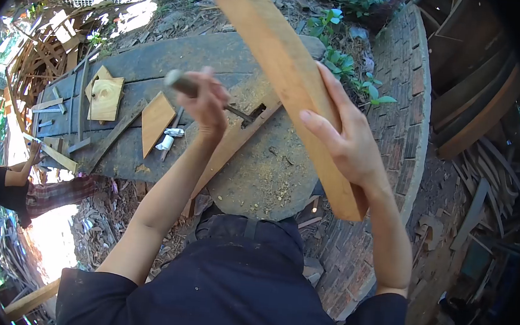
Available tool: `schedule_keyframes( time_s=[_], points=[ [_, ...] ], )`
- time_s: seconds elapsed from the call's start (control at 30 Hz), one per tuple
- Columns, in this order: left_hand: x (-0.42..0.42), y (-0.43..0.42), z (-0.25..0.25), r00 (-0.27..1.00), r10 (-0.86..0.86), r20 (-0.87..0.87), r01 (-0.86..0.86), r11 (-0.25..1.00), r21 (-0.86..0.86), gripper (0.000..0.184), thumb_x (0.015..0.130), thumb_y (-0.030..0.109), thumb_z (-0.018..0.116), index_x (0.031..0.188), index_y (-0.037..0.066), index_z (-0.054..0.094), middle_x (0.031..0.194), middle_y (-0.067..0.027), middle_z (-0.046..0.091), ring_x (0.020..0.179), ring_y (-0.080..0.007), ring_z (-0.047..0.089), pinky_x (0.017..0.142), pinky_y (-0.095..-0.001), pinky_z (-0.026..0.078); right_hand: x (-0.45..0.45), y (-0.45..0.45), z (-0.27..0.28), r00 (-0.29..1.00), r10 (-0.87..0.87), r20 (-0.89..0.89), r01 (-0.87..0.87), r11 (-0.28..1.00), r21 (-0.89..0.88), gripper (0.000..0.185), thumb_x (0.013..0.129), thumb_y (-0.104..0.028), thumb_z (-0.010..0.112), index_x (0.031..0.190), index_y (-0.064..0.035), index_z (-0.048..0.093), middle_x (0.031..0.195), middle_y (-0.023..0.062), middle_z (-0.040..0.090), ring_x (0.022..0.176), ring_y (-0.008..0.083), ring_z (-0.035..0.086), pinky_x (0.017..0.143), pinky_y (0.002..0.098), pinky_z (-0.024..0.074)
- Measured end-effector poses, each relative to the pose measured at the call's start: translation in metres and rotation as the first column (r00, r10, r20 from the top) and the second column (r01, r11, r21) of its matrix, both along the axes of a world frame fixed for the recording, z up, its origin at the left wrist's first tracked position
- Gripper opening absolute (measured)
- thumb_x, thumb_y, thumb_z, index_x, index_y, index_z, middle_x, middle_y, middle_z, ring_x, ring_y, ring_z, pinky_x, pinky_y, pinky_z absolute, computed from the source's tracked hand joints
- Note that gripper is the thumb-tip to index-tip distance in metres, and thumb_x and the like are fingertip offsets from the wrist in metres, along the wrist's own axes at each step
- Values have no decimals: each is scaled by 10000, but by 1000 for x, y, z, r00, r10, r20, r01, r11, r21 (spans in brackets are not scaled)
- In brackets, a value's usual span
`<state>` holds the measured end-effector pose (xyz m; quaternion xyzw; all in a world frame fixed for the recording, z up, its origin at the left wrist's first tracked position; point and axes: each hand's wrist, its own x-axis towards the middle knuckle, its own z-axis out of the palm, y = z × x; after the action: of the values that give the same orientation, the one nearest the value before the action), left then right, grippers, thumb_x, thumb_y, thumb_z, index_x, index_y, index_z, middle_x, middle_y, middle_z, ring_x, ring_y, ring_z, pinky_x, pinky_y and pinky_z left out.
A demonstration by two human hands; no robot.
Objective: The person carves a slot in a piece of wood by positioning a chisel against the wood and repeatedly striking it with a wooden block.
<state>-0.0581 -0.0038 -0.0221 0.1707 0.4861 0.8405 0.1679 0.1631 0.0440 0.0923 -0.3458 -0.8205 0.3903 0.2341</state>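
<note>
In the head view, my left hand point(205, 102) is closed around a chisel point(185, 84), its rounded handle end pointing up and left. The chisel's narrow blade reaches to a dark slot cut in a wooden bar point(229, 153); whether the tip touches the wood, I cannot tell. My right hand point(348, 139) grips a long, thick, slightly curved piece of wood point(288, 70), raised above the bar and slanting from upper left to lower right. Part of the bar is hidden behind this piece. Wood chips point(279, 191) are scattered around the bar.
The dark plank bench point(167, 57) carries a pale board point(106, 98), a diamond-shaped wood piece point(157, 121) and a small white container point(165, 143). A low brick wall point(406, 107) curves along the right. Another person point(9, 173) is at the bench's far left end.
</note>
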Motion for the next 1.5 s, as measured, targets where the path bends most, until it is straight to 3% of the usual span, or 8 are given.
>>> schedule_keyframes(
  time_s=[0.1, 0.17, 0.3, 0.5, 0.97, 1.33, 1.4, 1.5],
  points=[
    [-24, -6, 12, 983, 73, 171, -100, 983, 157, 280, 924, 94, 591, 717, 110, 403, 538, 5, 396, 372, -83, 354, 346, -266, 287, 14, -3, -32, 998, -61, -7, 60, 996, -66, 746, 886, -396, 623, 1487, -49, 351, 1357, 253, 546, 1251, 366, 550, 1040, 385, 415],
    [-24, -9, 20, 988, 76, 137, -99, 981, 165, 270, 930, 97, 579, 726, 101, 403, 545, -9, 401, 367, -85, 336, 341, -266, 266, 20, -5, -59, 997, -70, -40, 65, 991, -118, 745, 887, -388, 627, 1488, -47, 348, 1361, 246, 544, 1255, 351, 549, 1042, 383, 412],
    [-6, -17, 19, 992, -128, -12, 129, 989, 68, 260, 930, 88, 583, 743, 87, 403, 541, -9, 403, 373, -83, 353, 347, -256, 268, 24, -15, -66, 992, -123, -30, 110, 957, -269, 743, 894, -382, 629, 1492, -48, 341, 1344, 247, 554, 1240, 329, 560, 1036, 385, 414],
    [21, -16, 13, 957, -184, -226, 157, 979, -131, 250, 948, 68, 578, 766, 74, 407, 546, -8, 419, 390, -70, 371, 358, -242, 284, 25, -25, -62, 993, -99, 57, 110, 967, -232, 750, 897, -394, 619, 1511, -90, 313, 1235, 272, 619, 1142, 386, 622, 967, 411, 469],
    [3, -21, 27, 986, -141, -89, 142, 990, 1, 260, 946, 90, 596, 753, 76, 423, 550, -5, 418, 369, -61, 338, 342, -243, 259, 13, -28, -51, 997, -57, 52, 67, 975, -212, 763, 896, -406, 615, 1517, -94, 301, 1176, 278, 646, 1077, 391, 655, 930, 424, 497],
    [17, -15, 21, 972, -78, -223, 55, 993, -107, 238, 938, 71, 607, 771, 64, 439, 569, -10, 450, 405, -68, 394, 357, -236, 293, 11, -27, -28, 998, -34, 54, 43, 985, -167, 766, 892, -370, 630, 1521, -94, 291, 1184, 269, 646, 1091, 387, 650, 932, 418, 500],
    [15, -15, 21, 970, -98, -223, 74, 991, -114, 226, 939, 78, 611, 763, 61, 470, 576, -5, 490, 433, -66, 445, 385, -229, 341, 7, -27, 0, 992, 5, -126, -16, 996, -87, 775, 879, -328, 647, 1523, -93, 285, 1186, 265, 647, 1089, 374, 656, 930, 405, 505],
    [20, -14, 24, 954, -74, -291, 37, 991, -129, 209, 921, 83, 632, 753, 53, 512, 587, -3, 538, 468, -66, 504, 424, -223, 397, -2, -32, 43, 958, 26, -286, -58, 993, -104, 786, 811, -196, 620, 1525, -84, 311, 1391, 218, 525, 1200, 305, 585, 1000, 403, 463]
  ],
)
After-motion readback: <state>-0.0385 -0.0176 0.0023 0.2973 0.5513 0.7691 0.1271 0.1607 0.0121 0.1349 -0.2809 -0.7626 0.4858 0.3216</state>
